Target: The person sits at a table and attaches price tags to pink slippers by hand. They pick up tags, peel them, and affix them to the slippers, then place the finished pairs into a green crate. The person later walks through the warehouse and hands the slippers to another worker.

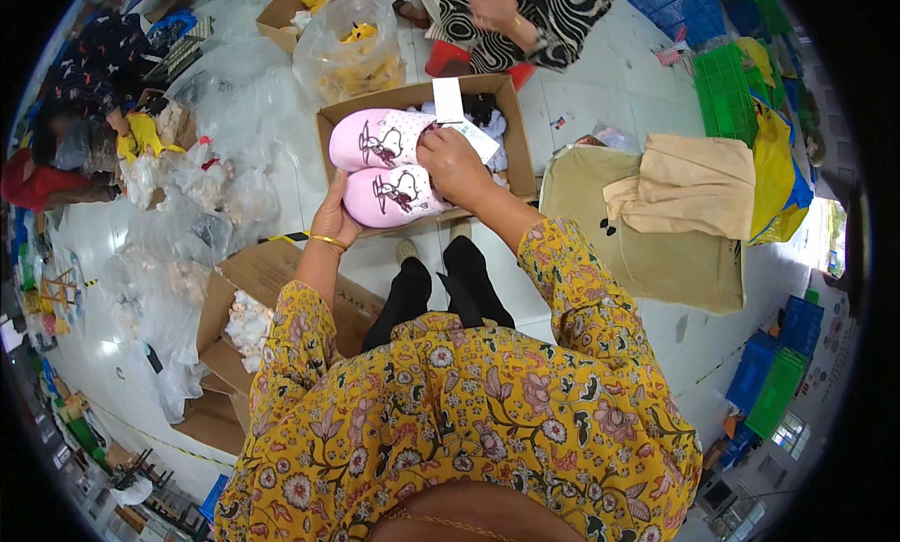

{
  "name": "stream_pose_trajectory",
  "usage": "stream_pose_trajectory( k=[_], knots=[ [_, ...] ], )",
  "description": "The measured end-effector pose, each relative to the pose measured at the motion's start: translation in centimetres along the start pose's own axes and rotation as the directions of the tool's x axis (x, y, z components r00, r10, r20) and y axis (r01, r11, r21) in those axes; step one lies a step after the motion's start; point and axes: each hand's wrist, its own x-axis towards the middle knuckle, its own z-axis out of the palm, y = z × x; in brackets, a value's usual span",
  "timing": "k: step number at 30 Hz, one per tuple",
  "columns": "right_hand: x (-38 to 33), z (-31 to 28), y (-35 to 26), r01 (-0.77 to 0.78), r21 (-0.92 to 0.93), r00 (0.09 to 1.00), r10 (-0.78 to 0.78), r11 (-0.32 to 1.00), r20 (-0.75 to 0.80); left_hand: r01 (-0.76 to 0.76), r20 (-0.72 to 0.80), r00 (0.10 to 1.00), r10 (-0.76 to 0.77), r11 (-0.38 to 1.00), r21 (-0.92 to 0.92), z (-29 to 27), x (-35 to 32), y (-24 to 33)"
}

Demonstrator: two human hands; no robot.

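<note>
I stand over a shallow brown cardboard box (511, 120) on the white tiled floor (609, 92); its four raised walls ring both my hands closely, so there is little free room inside it. Beyond its far wall a person in a black-and-white patterned garment (534, 12) sits close, with a clear plastic bag of yellow items (352, 50) just left of them. To the right of my right hand lies a flat beige cloth-covered bundle (656, 223), near the box's right wall. To the left of my left hand, heaped clear plastic bags (216, 204) and an open brown carton of pale pieces (248, 322) crowd the floor. The open floor lies just below the box, by my feet.

My left hand (335, 216) cups the near edge of a pair of pink plush slippers with a cartoon dog print (384, 167), fingers curled under the nearer slipper at the box's left wall. My right hand (455, 167) rests on top of the pair, its grip pinched on a white paper tag (464, 120) that stands up just beyond my fingertips. The slippers lie side by side in the box's left half, toes pointing left.
</note>
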Motion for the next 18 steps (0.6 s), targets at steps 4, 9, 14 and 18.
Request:
stream_pose_trajectory(
  k=[4,9,14,18],
  knots=[
    [3.0,0.2,2.4,0.047,-0.019,0.999,-0.048,0.999,-0.011,0.010,0.056,0.998,-0.009,1.000,-0.017,0.4,3.7,1.7],
    [5.7,0.4,7.4,0.079,-0.054,0.996,-0.077,0.995,0.042,-0.037,-0.027,0.999,0.036,0.999,-0.032,2.3,8.5,1.9],
    [7.6,0.8,13.0,0.101,-0.099,0.993,-0.095,0.990,0.063,-0.075,-0.058,0.996,0.073,0.997,-0.023,3.9,13.4,2.0],
    [9.0,1.4,17.9,0.124,-0.093,0.992,-0.121,0.988,0.039,-0.016,-0.157,0.987,0.025,0.998,0.053,4.4,14.8,1.8]
  ],
)
